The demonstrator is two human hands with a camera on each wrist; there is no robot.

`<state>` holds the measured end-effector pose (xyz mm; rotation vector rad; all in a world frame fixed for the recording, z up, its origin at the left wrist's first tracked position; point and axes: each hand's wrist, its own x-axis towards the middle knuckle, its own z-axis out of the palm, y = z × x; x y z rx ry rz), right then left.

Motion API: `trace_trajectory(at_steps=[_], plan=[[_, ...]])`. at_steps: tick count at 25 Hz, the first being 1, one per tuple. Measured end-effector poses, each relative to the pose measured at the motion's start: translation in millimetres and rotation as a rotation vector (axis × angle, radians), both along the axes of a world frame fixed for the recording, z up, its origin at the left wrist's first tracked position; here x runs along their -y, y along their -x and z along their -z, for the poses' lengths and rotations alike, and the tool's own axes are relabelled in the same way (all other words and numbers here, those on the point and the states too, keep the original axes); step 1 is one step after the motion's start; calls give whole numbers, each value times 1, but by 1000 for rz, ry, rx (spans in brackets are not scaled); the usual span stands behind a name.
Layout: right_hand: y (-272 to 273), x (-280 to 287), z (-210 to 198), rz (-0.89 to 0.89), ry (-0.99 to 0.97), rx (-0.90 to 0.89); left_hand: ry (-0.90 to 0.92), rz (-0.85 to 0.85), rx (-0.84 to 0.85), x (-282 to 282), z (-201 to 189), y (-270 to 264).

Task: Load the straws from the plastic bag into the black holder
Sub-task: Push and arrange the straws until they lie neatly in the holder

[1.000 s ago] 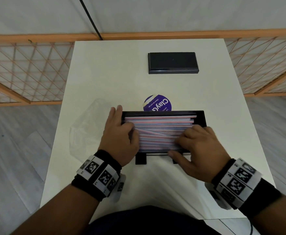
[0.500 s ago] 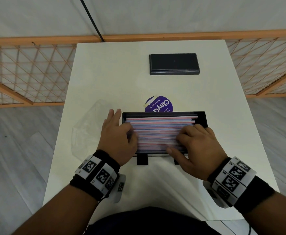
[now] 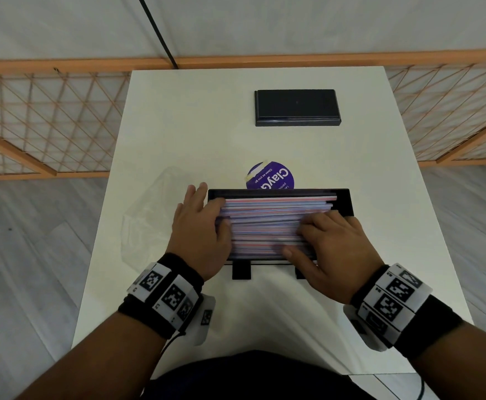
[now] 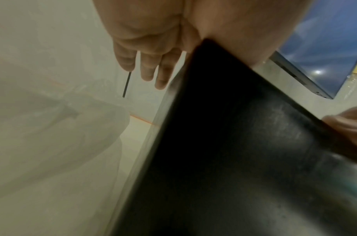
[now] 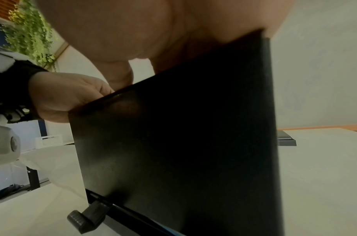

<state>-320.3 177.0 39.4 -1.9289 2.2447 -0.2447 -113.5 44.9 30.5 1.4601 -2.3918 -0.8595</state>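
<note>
The black holder (image 3: 343, 204) stands in the middle of the white table, filled with a level pile of pink, blue and white straws (image 3: 267, 226). My left hand (image 3: 204, 226) lies flat over the left end of the pile, fingers stretched across the holder's left wall. My right hand (image 3: 322, 241) rests on the right part of the pile, fingertips pressing the straws and thumb at the near edge. The clear plastic bag (image 3: 146, 220) lies flat on the table, left of the holder. In the wrist views the holder's dark wall (image 4: 234, 143) (image 5: 183, 135) fills the picture.
A black lid (image 3: 296, 106) lies at the far side of the table. A round purple label (image 3: 270, 177) sits just behind the holder. Two black feet (image 3: 241, 271) stick out at the holder's near side. Orange lattice fencing (image 3: 48, 119) borders the table.
The straw that lay slantwise across the pile now lies in line with the others. Both hands have stayed on the straws, shifting slightly over them.
</note>
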Motion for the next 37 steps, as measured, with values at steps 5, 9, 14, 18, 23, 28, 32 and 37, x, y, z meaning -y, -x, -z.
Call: trace_trajectory(at_steps=[5, 9, 14, 18, 23, 28, 32, 37], plan=[[7, -2, -7, 35, 36, 16, -108, -92, -127, 0, -6, -2], [1, 7, -5, -51, -307, -94, -140, 96, 175, -4, -8, 3], [5, 3, -9, -12, -81, -3, -205, 19, -127, -9, -6, -6], [29, -8, -13, 486, 92, 228, -473, -386, -475, -2, -1, -5], [34, 1, -5, 610, -58, 392, -720, -540, -575, -2, -3, 19], [66, 23, -91, 545, 225, 228, -871, -421, -767, 12, -37, 40], [38, 42, -118, 302, 375, 38, -885, -453, -857, 36, -45, 36], [54, 43, -92, 465, 230, 204, -831, -450, -771, 43, -48, 35]])
